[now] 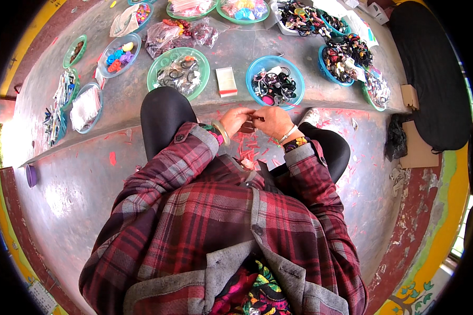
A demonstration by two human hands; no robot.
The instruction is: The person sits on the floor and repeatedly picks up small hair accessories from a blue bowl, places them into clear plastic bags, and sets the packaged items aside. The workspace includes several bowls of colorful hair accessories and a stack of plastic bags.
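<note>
My two hands meet between my knees, at the foot of the raised step. With closed fingers, my left hand (234, 121) pinches a small dark brown piece (248, 127), too small to identify. My right hand (275, 122) curls over its upper end, fingertips pressed together against it. Just beyond the right hand stands a blue basket (250, 68) of black hair ties and other small dark items. Left of it lies a small white box with a red edge (226, 82). A green basket (151, 79) of packaged black bands stands beyond my left knee.
More baskets line the step: one blue basket (135, 41) holds colourful pieces, another holds white packets (85, 109). A heap of dark hair ties (347, 55) rises at the right. Red scraps (247, 147) litter the floor below my hands. A black cushion (431, 73) stands far right.
</note>
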